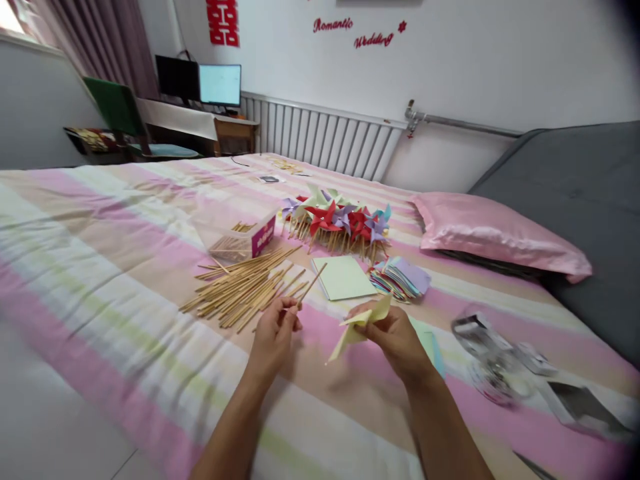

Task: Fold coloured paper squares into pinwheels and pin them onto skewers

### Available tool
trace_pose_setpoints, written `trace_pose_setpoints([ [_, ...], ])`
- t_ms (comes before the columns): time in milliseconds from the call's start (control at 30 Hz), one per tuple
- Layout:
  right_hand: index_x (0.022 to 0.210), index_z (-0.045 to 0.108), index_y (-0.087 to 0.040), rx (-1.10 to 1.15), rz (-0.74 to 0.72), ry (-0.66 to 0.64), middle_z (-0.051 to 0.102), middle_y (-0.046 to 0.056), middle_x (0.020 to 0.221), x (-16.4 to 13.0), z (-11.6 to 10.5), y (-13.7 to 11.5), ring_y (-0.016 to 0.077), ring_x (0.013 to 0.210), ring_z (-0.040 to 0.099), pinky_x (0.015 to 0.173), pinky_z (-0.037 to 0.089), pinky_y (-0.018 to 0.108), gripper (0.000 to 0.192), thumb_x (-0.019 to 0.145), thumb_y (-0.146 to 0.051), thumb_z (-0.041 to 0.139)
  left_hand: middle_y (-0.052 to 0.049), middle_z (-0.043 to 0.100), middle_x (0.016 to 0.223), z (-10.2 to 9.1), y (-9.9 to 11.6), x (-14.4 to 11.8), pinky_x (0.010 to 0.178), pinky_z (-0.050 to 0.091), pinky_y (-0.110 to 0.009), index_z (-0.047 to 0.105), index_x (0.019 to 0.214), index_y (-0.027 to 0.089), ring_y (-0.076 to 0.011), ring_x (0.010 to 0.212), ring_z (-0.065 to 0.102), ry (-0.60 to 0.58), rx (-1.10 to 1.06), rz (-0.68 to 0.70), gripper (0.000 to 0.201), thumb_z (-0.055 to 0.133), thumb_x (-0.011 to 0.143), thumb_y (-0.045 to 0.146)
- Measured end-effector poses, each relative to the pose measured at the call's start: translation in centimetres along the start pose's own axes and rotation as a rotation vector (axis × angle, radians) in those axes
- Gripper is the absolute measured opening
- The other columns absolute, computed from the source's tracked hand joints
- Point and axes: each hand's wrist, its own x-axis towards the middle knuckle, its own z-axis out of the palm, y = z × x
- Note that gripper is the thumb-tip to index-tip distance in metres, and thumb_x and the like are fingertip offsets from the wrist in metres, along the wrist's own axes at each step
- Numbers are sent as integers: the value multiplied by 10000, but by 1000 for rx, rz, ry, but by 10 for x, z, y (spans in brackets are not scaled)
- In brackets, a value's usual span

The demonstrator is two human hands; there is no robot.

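Between the fingertips of my left hand [277,325] is a thin wooden stick [313,283], tilted up and to the right. My right hand [393,333] pinches a pale yellow paper pinwheel [357,325], its blades folded and partly hidden by the fingers. The stick and pinwheel are apart. A loose pile of wooden sticks [245,290] lies just beyond my left hand. Past my right hand lie a pad of pale green paper [345,279] and a stack of coloured paper squares [400,279]. Behind them rests a cluster of finished pinwheels on sticks [340,220].
A clear plastic box [240,241] with sticks stands behind the pile. At right lie a round clear container [500,380] and small boxes, somewhat blurred. A pink pillow [500,230] sits at the back right of the striped bedspread [125,287]. Green paper [429,343] lies behind my right wrist.
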Motion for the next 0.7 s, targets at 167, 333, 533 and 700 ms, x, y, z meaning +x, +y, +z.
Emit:
trace_pose_setpoints([
  [167,696,663,-229,204,-148,30,601,-15,648,2,-12,-7,152,678,555,660,427,280,204,643,-378,792,-9,603,730,29,29,-21,549,412,-231,502,874,164,-92,541,500,-373,-663,-109,191,491,863,354],
  [333,665,654,-242,319,-219,-22,599,-16,698,3,-14,-14,151,714,544,724,423,293,222,618,-398,806,1,589,677,34,44,-30,552,368,-236,514,875,161,-89,527,450,-517,-748,-150,217,536,848,375],
  [533,621,638,-251,305,-189,9,672,5,870,0,-12,-16,169,755,585,683,439,291,260,585,-443,810,3,548,668,33,45,-32,553,349,-246,536,869,170,-115,573,417,-500,-658,-89,217,526,847,386],
  [700,588,600,-257,225,-194,74,653,7,640,-1,-9,-12,223,710,618,807,454,405,350,542,-547,790,-10,536,718,36,39,-33,589,363,-262,533,881,177,-128,612,432,-458,-575,-1,250,435,893,406],
])
